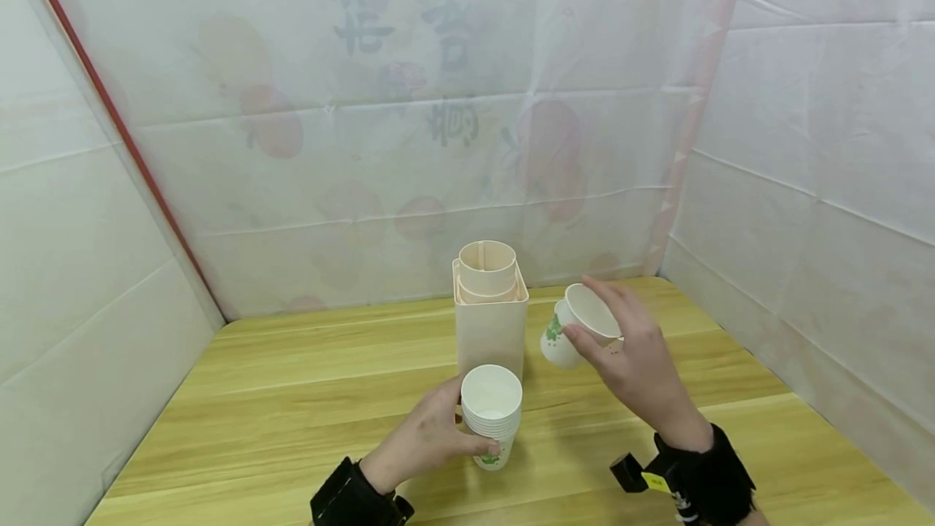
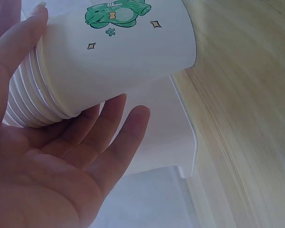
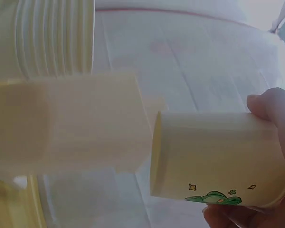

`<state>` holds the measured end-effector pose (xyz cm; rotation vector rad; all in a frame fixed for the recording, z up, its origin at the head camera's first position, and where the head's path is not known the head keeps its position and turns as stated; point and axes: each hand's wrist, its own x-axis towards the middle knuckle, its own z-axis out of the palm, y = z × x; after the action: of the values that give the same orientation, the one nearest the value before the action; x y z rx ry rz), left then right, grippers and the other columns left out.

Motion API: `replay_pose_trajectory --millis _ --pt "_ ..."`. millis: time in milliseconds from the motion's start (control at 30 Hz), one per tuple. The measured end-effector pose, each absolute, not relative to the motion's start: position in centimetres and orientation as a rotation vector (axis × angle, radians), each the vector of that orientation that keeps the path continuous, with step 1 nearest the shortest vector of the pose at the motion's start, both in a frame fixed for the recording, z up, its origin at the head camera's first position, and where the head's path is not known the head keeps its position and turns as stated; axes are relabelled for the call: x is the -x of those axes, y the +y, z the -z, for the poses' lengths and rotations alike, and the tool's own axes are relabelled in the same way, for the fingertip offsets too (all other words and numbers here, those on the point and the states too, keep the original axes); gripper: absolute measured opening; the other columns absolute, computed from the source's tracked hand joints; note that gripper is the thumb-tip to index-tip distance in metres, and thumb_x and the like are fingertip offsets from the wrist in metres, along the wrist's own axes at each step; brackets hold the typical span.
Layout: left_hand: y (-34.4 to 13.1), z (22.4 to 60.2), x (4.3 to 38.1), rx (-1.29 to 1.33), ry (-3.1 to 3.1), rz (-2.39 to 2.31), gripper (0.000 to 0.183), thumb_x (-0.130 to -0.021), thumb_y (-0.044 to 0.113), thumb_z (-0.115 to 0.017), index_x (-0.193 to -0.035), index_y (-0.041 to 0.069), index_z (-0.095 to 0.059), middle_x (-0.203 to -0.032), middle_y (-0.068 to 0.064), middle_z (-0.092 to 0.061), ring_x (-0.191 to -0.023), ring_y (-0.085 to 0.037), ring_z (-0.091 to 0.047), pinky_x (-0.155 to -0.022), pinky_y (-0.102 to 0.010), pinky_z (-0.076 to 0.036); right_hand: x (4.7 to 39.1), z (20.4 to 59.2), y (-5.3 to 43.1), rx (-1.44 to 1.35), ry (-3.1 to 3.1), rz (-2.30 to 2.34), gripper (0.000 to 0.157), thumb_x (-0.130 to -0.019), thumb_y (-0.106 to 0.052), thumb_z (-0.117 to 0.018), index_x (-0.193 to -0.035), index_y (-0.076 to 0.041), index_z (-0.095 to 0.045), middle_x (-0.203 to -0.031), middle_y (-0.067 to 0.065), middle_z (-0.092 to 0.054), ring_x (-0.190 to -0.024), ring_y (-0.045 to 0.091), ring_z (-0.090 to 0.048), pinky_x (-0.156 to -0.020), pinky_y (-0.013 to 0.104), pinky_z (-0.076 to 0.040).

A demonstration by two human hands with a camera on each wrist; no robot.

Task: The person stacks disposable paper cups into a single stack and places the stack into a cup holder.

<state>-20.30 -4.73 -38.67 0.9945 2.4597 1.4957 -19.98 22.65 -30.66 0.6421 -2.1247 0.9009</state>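
Observation:
My left hand holds a stack of white paper cups, thumb on the near side and fingers along the other. The stack is upright with its mouth up, and green cartoon prints show on the lowest cup. My right hand grips a white paper cup by its rim end. This cup is tilted, its mouth facing up and right and its base down and left. Behind the stack stands a cream square container with a round tube rising from its top.
The wood-grain table carries the container, which stands near its back edge. A white printed sheet hangs behind, and plain white sheets close off both sides. Black bands with small cameras are on both wrists.

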Motion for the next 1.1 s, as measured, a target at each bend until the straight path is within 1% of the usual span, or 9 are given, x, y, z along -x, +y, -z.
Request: replay_pose_trajectory --millis 67,133,300,400,533,700,833,1100 --pt "-4.7 38.6 20.3 -0.996 2.465 -1.491 0.077 -0.064 0.034 -0.083 -0.129 0.03 -0.042 -0.119 0.006 -0.054 -0.106 -0.014 -0.05 -0.08 -0.033 -0.047 19.7 30.6 21.9 -0.684 -2.12 -0.92 0.06 -0.08 -0.021 -0.07 -0.134 -0.02 -0.042 -0.121 0.004 -0.05 -0.095 0.017 -0.049 -0.069 0.035 -0.047" --pt "-4.7 38.6 20.3 -1.0 2.47 -1.489 0.076 -0.064 0.034 -0.083 -0.128 0.031 -0.042 -0.118 0.007 -0.054 -0.105 -0.014 -0.05 -0.08 -0.033 -0.048 19.4 30.7 21.1 -0.726 -2.112 -0.933 0.061 -0.08 -0.02 -0.07 -0.134 -0.019 -0.042 -0.121 0.003 -0.05 -0.094 0.016 -0.05 -0.069 0.035 -0.048" --pt "-4.7 38.6 20.3 -1.008 2.461 -1.495 0.074 -0.064 0.034 -0.083 -0.126 0.034 -0.042 -0.116 0.01 -0.055 -0.103 -0.012 -0.051 -0.078 -0.032 -0.048 18.9 30.9 19.3 -0.809 -2.098 -0.972 0.062 -0.08 -0.021 -0.07 -0.135 -0.019 -0.041 -0.125 0.003 -0.049 -0.105 0.018 -0.049 -0.08 0.036 -0.046" --pt "-4.6 38.6 20.2 -1.009 2.441 -1.506 0.072 -0.065 0.034 -0.082 -0.125 0.034 -0.043 -0.114 0.009 -0.055 -0.101 -0.012 -0.052 -0.078 -0.032 -0.048 18.7 31.1 18.6 -0.865 -2.088 -1.001 0.063 -0.08 -0.02 -0.07 -0.135 -0.016 -0.04 -0.127 0.005 -0.048 -0.109 0.02 -0.047 -0.083 0.039 -0.046" --pt "-4.5 38.5 20.1 -1.008 2.429 -1.515 0.07 -0.065 0.033 -0.082 -0.124 0.033 -0.043 -0.113 0.008 -0.056 -0.1 -0.012 -0.052 -0.079 -0.032 -0.048 18.6 31.5 17.8 -0.939 -2.078 -1.001 0.064 -0.079 -0.021 -0.071 -0.135 -0.01 -0.04 -0.128 0.008 -0.047 -0.11 0.022 -0.047 -0.086 0.04 -0.045" --pt "-4.4 38.5 20.1 -1.028 2.44 -1.515 0.069 -0.066 0.032 -0.082 -0.123 0.032 -0.043 -0.112 0.008 -0.056 -0.099 -0.012 -0.053 -0.079 -0.031 -0.049 18.6 31.9 17.2 -0.99 -2.103 -0.985 0.066 -0.08 -0.026 -0.071 -0.136 -0.013 -0.038 -0.131 0.007 -0.045 -0.115 0.021 -0.044 -0.091 0.04 -0.043" --pt "-4.4 38.4 20.0 -1.042 2.441 -1.519 0.069 -0.066 0.032 -0.082 -0.123 0.032 -0.043 -0.112 0.008 -0.056 -0.1 -0.012 -0.053 -0.079 -0.03 -0.049 18.6 32.3 16.9 -1.01 -2.133 -0.96 0.067 -0.079 -0.03 -0.071 -0.136 -0.018 -0.038 -0.13 0.004 -0.045 -0.114 0.02 -0.042 -0.09 0.039 -0.042" --pt "-4.3 38.4 20.0 -1.068 2.444 -1.526 0.07 -0.066 0.029 -0.082 -0.124 0.031 -0.043 -0.113 0.008 -0.056 -0.1 -0.012 -0.053 -0.078 -0.03 -0.05 18.7 33.0 16.2 -1.095 -2.166 -0.988 0.063 -0.082 -0.032 -0.069 -0.135 -0.019 -0.038 -0.129 0.002 -0.044 -0.113 0.019 -0.044 -0.089 0.04 -0.044"
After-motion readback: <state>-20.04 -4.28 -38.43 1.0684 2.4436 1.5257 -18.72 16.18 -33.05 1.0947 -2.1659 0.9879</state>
